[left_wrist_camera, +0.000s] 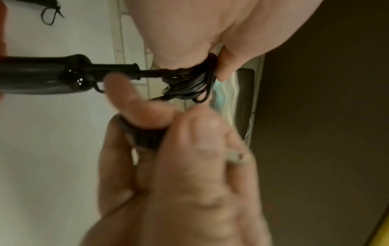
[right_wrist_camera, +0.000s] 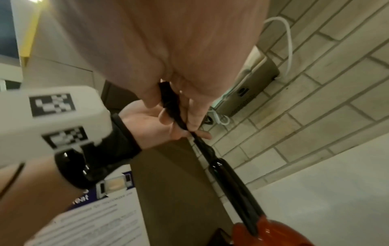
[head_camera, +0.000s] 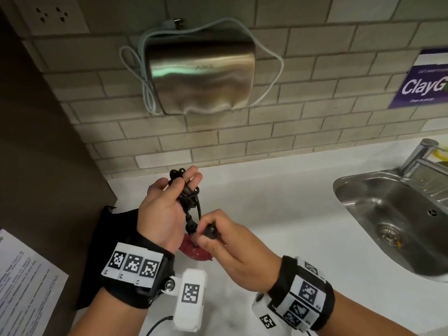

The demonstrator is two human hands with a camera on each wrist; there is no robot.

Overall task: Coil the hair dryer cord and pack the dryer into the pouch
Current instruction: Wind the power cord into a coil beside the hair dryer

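Note:
My left hand [head_camera: 178, 187] is raised over the white counter and grips a bundle of coiled black cord [head_camera: 188, 194], with loops sticking out past the fingers. The cord runs down to the hair dryer, whose red body [head_camera: 191, 251] hangs mostly hidden under both hands. In the left wrist view the coil [left_wrist_camera: 189, 83] joins the dryer's black handle [left_wrist_camera: 42, 74]. My right hand [head_camera: 206, 235] pinches the black plug [head_camera: 211, 232] at the cord's free end, just below the coil. The black pouch [head_camera: 104, 229] lies flat on the counter under my left wrist.
A steel sink [head_camera: 388, 214] with a tap [head_camera: 417, 156] is set into the counter [head_camera: 278, 190] at right. A metal hand dryer [head_camera: 201, 76] with a white cable hangs on the tiled wall. A printed sheet [head_camera: 21, 282] lies at far left.

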